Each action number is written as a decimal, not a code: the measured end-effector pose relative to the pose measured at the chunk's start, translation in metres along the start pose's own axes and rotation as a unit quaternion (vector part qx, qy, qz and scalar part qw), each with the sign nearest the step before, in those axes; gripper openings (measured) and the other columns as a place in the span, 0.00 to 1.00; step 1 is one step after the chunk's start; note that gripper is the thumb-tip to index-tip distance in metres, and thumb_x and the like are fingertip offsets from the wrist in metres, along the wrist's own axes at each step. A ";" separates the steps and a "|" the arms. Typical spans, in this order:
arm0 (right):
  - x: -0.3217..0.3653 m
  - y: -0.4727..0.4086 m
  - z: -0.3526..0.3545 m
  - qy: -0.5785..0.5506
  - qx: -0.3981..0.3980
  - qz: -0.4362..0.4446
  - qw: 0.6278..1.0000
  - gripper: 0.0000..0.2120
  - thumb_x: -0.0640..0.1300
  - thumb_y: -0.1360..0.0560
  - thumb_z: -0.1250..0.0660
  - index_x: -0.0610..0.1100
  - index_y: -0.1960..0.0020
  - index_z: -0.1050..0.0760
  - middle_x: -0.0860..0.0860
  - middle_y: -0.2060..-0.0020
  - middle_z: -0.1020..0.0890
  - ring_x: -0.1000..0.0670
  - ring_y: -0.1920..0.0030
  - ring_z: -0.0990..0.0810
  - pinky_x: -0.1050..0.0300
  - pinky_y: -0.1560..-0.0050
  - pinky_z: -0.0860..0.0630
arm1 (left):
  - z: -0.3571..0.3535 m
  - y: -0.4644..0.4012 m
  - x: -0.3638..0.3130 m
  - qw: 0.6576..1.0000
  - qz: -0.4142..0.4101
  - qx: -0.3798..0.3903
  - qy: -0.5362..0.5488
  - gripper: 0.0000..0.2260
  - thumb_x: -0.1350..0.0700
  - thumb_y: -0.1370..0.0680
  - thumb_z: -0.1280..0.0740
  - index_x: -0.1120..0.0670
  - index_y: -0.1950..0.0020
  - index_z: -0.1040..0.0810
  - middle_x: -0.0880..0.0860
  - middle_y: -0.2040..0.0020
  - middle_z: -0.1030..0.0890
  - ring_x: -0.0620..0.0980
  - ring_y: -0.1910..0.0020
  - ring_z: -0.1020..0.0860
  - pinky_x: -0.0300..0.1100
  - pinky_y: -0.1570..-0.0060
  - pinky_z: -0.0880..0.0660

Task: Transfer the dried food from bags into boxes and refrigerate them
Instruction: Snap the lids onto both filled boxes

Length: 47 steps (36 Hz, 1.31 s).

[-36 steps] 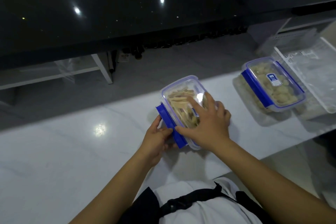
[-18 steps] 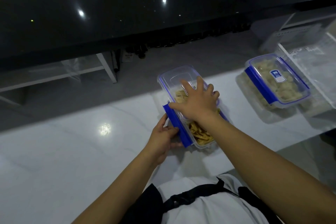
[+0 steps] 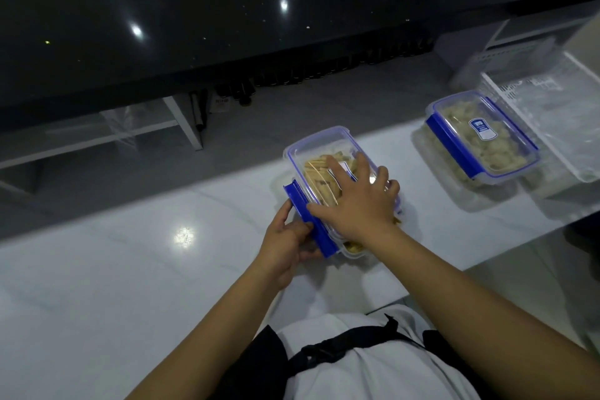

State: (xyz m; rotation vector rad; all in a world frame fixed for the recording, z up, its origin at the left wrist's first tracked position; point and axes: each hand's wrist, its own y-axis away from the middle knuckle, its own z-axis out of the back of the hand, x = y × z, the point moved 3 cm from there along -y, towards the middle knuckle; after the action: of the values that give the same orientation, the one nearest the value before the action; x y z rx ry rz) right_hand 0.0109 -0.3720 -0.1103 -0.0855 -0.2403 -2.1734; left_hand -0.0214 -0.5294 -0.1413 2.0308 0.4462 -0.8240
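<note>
A clear plastic box [image 3: 319, 148] with blue latches, filled with yellowish dried strips, lies on the white counter [image 3: 130, 263] in the middle. My right hand [image 3: 358, 201] lies flat on its lid, fingers spread and pressing down. My left hand [image 3: 285, 243] grips the blue latch [image 3: 311, 222] on the box's left side, thumb and fingers curled round it. To the right stands a second clear box [image 3: 483, 140] with pale dried pieces, its lid on and its blue latch down.
A clear plastic bag [image 3: 558, 127] lies at the far right, partly under the second box. Beyond the counter's far edge is a grey floor with a white frame [image 3: 181, 120] and a dark glossy surface [image 3: 227, 10].
The box has tilted and shifted slightly under my hands. My right hand stays pressed on the lid; my left hand has kept working the blue side latch.
</note>
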 end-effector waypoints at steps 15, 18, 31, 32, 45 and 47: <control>-0.027 0.038 -0.011 -0.001 0.005 0.033 0.999 0.47 0.84 0.37 0.61 0.66 0.23 0.63 0.49 0.19 0.54 0.35 0.23 0.52 0.33 0.28 0.45 | 0.003 -0.001 -0.001 1.000 0.003 -0.012 -0.015 0.22 0.61 0.21 0.31 0.38 0.33 0.28 0.55 0.44 0.15 0.57 0.48 0.15 0.56 0.57 0.17; -0.022 0.038 -0.011 -0.008 0.022 0.027 0.999 0.46 0.84 0.35 0.63 0.65 0.23 0.67 0.48 0.19 0.58 0.33 0.22 0.57 0.31 0.27 0.50 | 0.004 -0.001 -0.005 0.999 -0.003 -0.025 -0.031 0.24 0.62 0.20 0.32 0.39 0.31 0.29 0.56 0.42 0.16 0.58 0.48 0.15 0.53 0.59 0.17; -0.001 0.067 -0.001 -0.026 0.151 0.058 0.987 0.35 0.68 0.21 0.53 0.61 0.21 0.67 0.48 0.21 0.67 0.33 0.24 0.72 0.35 0.24 0.59 | 0.000 -0.005 -0.032 0.965 -0.076 -0.063 -0.243 0.35 0.51 0.23 0.26 0.34 0.23 0.40 0.47 0.53 0.18 0.46 0.58 0.16 0.39 0.70 0.21; 0.000 0.069 0.000 -0.025 0.157 0.059 0.986 0.36 0.67 0.21 0.53 0.60 0.21 0.67 0.47 0.21 0.68 0.33 0.25 0.73 0.35 0.24 0.59 | -0.001 -0.005 -0.032 0.962 -0.079 -0.063 -0.255 0.35 0.51 0.23 0.27 0.35 0.22 0.41 0.46 0.53 0.19 0.45 0.58 0.16 0.38 0.71 0.21; -0.048 0.047 0.042 -0.403 0.068 -0.079 0.909 0.38 0.52 0.25 0.26 0.63 0.23 0.44 0.53 0.26 0.34 0.49 0.34 0.27 0.54 0.47 0.26 | 0.018 0.008 -0.041 0.958 -0.031 -0.027 -0.285 0.33 0.52 0.23 0.27 0.33 0.24 0.40 0.53 0.46 0.20 0.52 0.52 0.16 0.45 0.66 0.18; -0.056 0.049 0.028 -0.488 0.167 -0.154 0.843 0.39 0.47 0.25 0.26 0.57 0.21 0.42 0.48 0.29 0.28 0.45 0.38 0.20 0.54 0.52 0.22 | 0.021 0.012 -0.041 0.957 -0.029 -0.025 -0.289 0.33 0.52 0.23 0.27 0.33 0.25 0.39 0.53 0.45 0.20 0.52 0.52 0.16 0.45 0.66 0.18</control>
State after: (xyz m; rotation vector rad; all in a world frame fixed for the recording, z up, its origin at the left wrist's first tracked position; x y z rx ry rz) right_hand 0.0822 -0.3487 -0.0844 -1.0231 -1.2769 -2.1735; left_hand -0.0516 -0.5540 -0.1142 1.6331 0.1887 -1.3680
